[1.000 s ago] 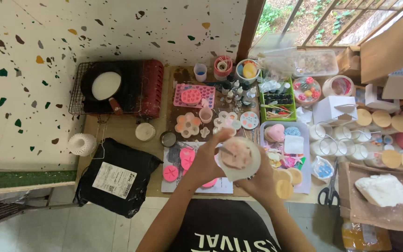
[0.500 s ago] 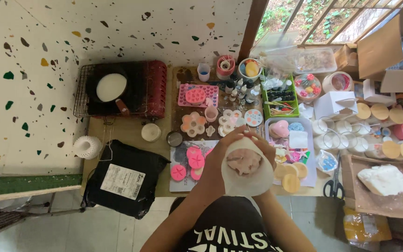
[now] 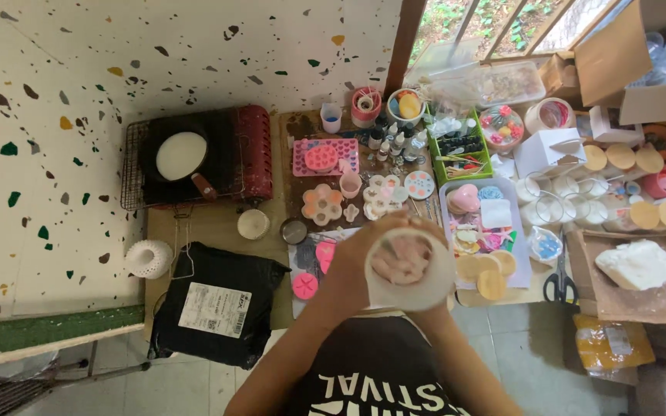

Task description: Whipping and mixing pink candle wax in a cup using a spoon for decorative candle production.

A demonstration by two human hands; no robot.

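Head view: left hand (image 3: 352,258) cups round white mould (image 3: 410,270); pink lumpy filling.

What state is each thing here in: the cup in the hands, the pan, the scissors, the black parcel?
White cup: held in both hands, filled with pinkish material.
Left hand: gripping cup.
Right hand: mostly hidden behind cup.
Pan: holds white liquid.
Scissors: closed, flat.
Black parcel: sealed.

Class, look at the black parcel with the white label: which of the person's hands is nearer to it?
Left. The left hand grips the white mould on the side toward the black parcel; the right hand, mostly hidden behind the mould, is farther.
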